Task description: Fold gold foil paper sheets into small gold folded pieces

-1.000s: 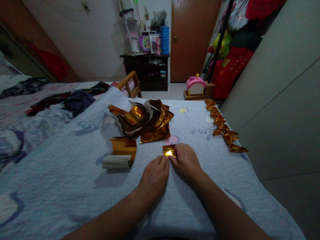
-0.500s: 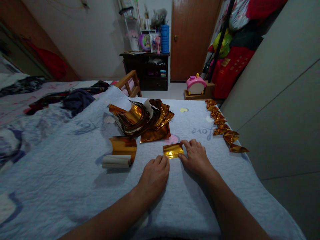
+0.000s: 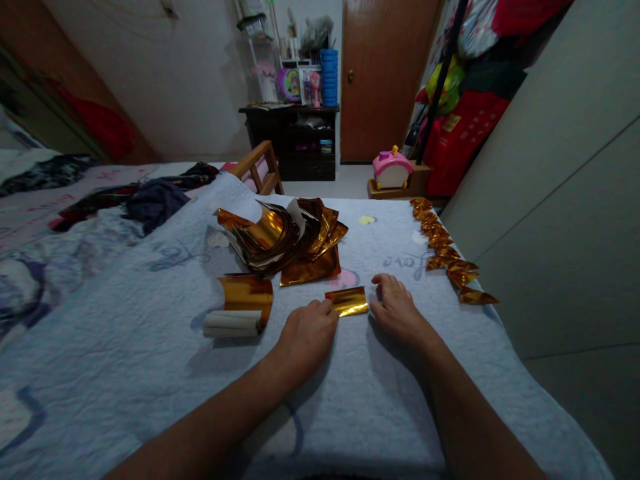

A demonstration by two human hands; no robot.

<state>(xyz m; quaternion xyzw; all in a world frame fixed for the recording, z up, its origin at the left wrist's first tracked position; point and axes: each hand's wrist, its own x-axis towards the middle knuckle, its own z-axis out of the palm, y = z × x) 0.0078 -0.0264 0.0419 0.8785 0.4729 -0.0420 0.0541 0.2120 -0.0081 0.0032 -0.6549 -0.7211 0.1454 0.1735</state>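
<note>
A folded piece of shiny gold foil paper [image 3: 349, 301] lies on the bed cover between my hands. My left hand [image 3: 311, 330] is closed at its left end, with the fingertips on the lower left corner. Just off the right end, my right hand [image 3: 396, 305] has its thumb and forefinger apart and holds nothing. To the left, a curled gold sheet [image 3: 247, 293] lies with a pale rolled edge. Behind it sits a fanned, bent stack of gold foil sheets [image 3: 273, 237]. Several folded gold pieces [image 3: 440, 250] form a row along the right edge.
The patterned blue cover [image 3: 150, 373] spreads under everything. Dark clothes [image 3: 155, 203] lie at the left, and a wooden rail [image 3: 257, 167] stands at the far edge. A pink toy [image 3: 393, 171] rests on a box beyond the bed. A pale cabinet [image 3: 565, 220] borders the right side.
My right hand has let go of the gold foil paper's right end and moved slightly right. My left hand has stayed at the left end, its fingers a little higher on it.
</note>
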